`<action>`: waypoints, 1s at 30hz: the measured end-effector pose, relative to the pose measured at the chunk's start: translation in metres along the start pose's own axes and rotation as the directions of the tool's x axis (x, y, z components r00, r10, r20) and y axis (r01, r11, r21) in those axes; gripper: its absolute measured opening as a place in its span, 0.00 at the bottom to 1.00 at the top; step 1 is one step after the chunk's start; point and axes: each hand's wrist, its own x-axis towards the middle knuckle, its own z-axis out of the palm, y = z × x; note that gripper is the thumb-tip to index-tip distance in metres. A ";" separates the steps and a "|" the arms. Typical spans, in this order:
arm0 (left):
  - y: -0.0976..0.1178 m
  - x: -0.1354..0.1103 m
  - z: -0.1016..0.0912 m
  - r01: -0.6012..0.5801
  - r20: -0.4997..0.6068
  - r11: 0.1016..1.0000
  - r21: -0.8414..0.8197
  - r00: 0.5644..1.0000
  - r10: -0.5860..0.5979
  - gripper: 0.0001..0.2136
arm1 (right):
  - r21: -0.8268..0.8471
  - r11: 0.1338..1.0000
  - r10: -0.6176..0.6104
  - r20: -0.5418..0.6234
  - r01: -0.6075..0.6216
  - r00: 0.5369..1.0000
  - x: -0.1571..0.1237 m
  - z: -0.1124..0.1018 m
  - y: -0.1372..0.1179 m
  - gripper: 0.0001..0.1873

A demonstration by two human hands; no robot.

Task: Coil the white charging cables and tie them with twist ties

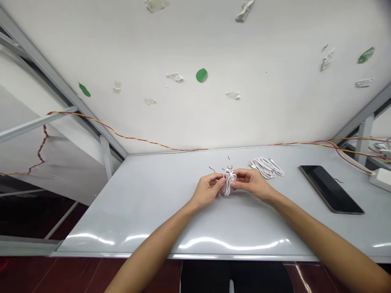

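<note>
Between my two hands is a small bundle of white cable (227, 186), looped together just above the table. My left hand (208, 189) pinches its left side, thumb on the near face. From the right, my right hand (249, 182) grips the bundle with thumb and fingers. Beyond the hands lie several short black twist ties (229, 167) on the table. Another coiled white cable (266, 167) rests to the right, behind my right hand.
A black tablet (331, 189) lies on the grey table (146, 211) at the right. Past it stands a white power strip (381, 179). Red and yellow wires (152, 142) run along the white back wall (183, 118). Metal frame posts stand at both sides.
</note>
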 end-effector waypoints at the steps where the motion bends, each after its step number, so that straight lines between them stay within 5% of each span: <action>1: 0.001 0.000 0.000 0.004 -0.021 1.000 -0.005 1.000 -0.004 0.20 | 0.000 1.000 0.001 -0.012 -0.001 1.000 0.000 0.001 0.001 0.21; 8: 0.007 0.000 0.001 -0.044 -0.218 0.997 0.061 0.974 0.056 0.16 | 0.053 0.998 0.021 -0.060 -0.018 0.998 0.000 0.005 0.000 0.19; 20: 0.004 0.001 -0.002 0.007 -0.051 0.975 -0.223 0.999 -0.018 0.19 | 0.076 0.997 0.028 -0.028 -0.025 0.999 0.001 0.009 0.000 0.18; 30: 0.003 0.001 -0.005 0.062 0.003 0.964 -0.258 0.998 -0.063 0.20 | 0.078 0.997 0.030 -0.035 -0.027 0.999 0.001 0.009 0.000 0.19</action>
